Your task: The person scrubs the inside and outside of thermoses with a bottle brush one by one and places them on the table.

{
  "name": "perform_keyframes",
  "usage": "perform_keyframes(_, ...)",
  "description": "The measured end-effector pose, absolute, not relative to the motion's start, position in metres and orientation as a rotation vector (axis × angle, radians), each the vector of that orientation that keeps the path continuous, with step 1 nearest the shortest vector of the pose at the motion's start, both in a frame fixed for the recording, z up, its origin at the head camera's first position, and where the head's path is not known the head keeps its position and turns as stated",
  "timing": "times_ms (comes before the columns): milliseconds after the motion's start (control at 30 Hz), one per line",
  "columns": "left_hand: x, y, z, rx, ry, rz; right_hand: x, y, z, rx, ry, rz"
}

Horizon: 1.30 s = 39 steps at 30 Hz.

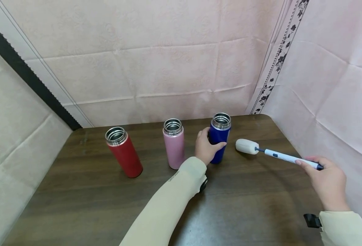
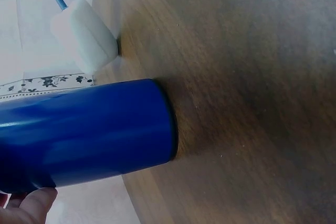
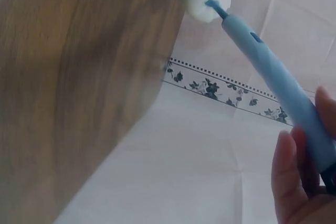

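Note:
My left hand (image 1: 207, 147) grips a blue bottle (image 1: 219, 141) from its left side, thumb across the front. The bottle is lidless, with a bare metal neck, and stands on the table's back part. In the left wrist view the blue bottle (image 2: 94, 132) fills the left side, a fingertip at its edge. At the right, my right hand (image 1: 330, 177) holds a sponge bottle brush (image 1: 279, 155) by the end of its light blue handle. Its white sponge head points left toward the blue bottle, apart from it. The right wrist view shows the brush handle (image 3: 278, 80) between fingers and thumb.
A pink lidless bottle (image 1: 174, 145) stands just left of my left hand. Farther left is a red lidless bottle (image 1: 125, 153). They share a brown wooden table (image 1: 85, 205) with pale cloth walls (image 1: 156, 68) behind and at both sides.

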<state>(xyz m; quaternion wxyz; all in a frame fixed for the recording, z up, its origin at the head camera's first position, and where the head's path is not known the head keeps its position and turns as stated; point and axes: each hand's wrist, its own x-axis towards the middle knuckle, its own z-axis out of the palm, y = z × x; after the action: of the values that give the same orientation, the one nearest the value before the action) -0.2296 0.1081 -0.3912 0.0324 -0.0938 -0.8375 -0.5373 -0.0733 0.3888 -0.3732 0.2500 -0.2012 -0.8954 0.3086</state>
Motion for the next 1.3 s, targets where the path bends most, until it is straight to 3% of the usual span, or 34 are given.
perform_keyframes(600, -0.229, 0.105, -0.392, -0.300, -2.619, -1.592, -0.075, 0.394, -0.385, -0.220, -2.699, 0.626)
perform_keyframes(1300, -0.228, 0.106, -0.387, -0.321, -2.653, -1.583, -0.075, 0.369, -0.404, -0.293, -3.090, 0.907)
